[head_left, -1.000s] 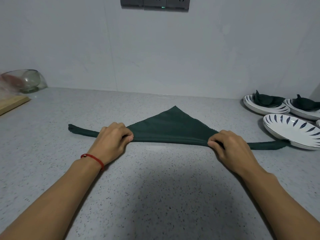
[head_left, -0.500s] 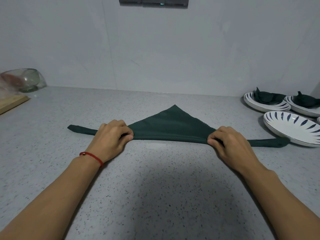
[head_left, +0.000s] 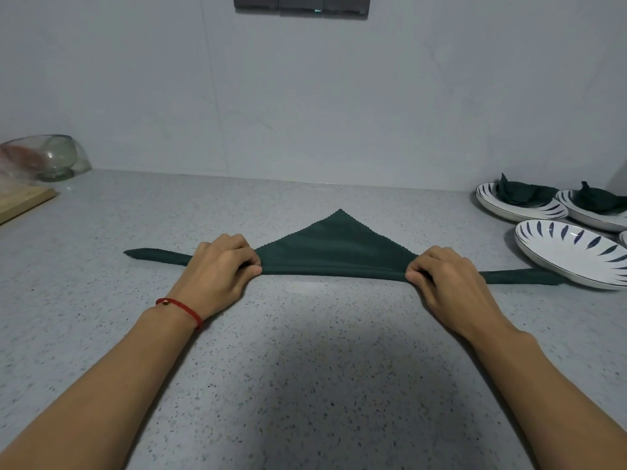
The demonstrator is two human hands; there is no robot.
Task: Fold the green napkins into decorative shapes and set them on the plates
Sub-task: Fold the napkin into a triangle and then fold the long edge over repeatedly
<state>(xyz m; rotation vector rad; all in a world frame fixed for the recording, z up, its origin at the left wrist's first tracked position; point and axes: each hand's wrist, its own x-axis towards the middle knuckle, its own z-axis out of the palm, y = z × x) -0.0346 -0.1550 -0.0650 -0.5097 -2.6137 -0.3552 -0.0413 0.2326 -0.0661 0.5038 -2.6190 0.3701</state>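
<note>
The green napkin (head_left: 334, 245) lies flat on the worktop (head_left: 305, 385), its rolled near edge running straight across from side to side, and both hands sit on that roll. The left hand (head_left: 220, 266) curls round it with fingertips and thumb pinching the cloth; the right hand (head_left: 448, 279) pinches it the same way. Between the hands the unrolled part rises away from them as a triangle, its tip pointing toward the wall. Outside each hand a thin rolled tail carries on along the same line; the tail beyond the right hand reaches up to the rim of the empty plate (head_left: 573, 256), though whether it touches is not clear.

The next roll probably goes away from the wrists, toward the tip, with both hands equally placed for it.

The cloth is soft, matt, napped like microfibre, with a scalloped edge. The worktop is speckled grey stone. The plates are glossy white with dark leaf marks; two beyond the right hand already carry folded napkins (head_left: 522, 195).
</note>
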